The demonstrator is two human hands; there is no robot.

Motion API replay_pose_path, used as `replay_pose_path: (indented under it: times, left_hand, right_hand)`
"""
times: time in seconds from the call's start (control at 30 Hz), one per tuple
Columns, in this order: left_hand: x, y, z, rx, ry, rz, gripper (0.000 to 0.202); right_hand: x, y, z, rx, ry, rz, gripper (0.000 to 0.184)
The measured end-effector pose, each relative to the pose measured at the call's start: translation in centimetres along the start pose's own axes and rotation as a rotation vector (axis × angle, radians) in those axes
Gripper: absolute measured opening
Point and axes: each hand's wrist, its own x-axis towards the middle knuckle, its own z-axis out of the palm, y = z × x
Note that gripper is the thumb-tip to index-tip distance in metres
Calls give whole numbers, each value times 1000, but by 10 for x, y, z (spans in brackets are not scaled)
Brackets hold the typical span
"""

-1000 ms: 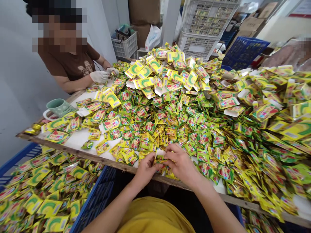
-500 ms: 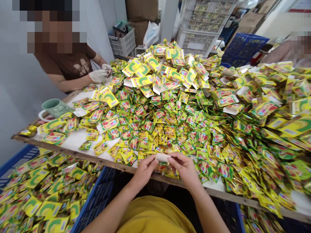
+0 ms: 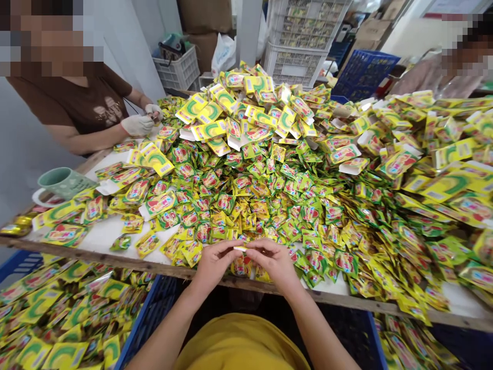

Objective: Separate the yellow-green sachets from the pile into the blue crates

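Both my hands meet over the table's front edge, around a small yellow carton (image 3: 241, 249) of which only a thin white-and-yellow edge shows. The fingers and thumb of my left hand (image 3: 214, 263) pinch its left end. At the right end, my right hand (image 3: 276, 264) grips it in the same way. Just beyond my fingers spreads a pile of small green and yellow sachets (image 3: 254, 208) with red fruit prints. Open yellow cartons (image 3: 210, 131) with green arcs are heaped behind them.
A green mug (image 3: 65, 182) stands on the left of the wooden-edged table (image 3: 115, 257). Below it is a blue crate (image 3: 140, 318) full of filled cartons. Across the left corner, a co-worker's gloved hand (image 3: 136, 125) works. White crates (image 3: 290, 64) are stacked behind.
The view has swung a little, so the scene shifts left. Between my fingers the carton has turned from showing its pale, broad end to showing a thin edge.
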Motion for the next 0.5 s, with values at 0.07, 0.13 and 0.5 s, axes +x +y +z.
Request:
replay_pose_path:
  times: [0.07,0.13,0.5]
  left_hand:
    - [1,-4,2,-1,18,29,23]
    - [3,-7,5,-23,29,31,24]
    - [-3,-4,-3,98,13,282,12]
  right_hand:
    - [1,0,4,3,35,11,20]
    - [1,-1,7,31,63,61,22]
    - [-12,-3,8,-171,84,-278,6]
